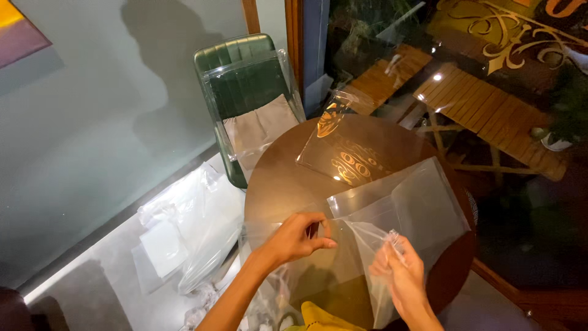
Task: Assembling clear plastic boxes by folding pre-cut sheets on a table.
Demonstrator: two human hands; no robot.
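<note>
On the round brown wooden table (288, 184) a clear, flat plastic bag (422, 205) lies spread toward the right edge, and both hands work at its near end. The left hand (300, 238) has thumb and fingertips pinched together on the bag's thin open edge near the middle of the table, the other fingers curled in. The right hand (398, 273) sits lower and to the right, seen partly through the film, its fingers closed around a gathered fold of the same bag and lifting it off the surface. Farther back on the table lies a second clear plastic sleeve (346, 153), flat and apart from the hands, with gold reflections across it. Behind the table stands a dark green chair with a plastic-wrapped back (245, 73) and a beige seat cushion, pushed close to the table's far rim. On the grey floor to the left sits a loose heap of crumpled clear plastic wrapping with white sheets inside (184, 230), close beside the table's left edge. A piece of yellow cloth (318, 319) shows at the bottom, under the forearms
</note>
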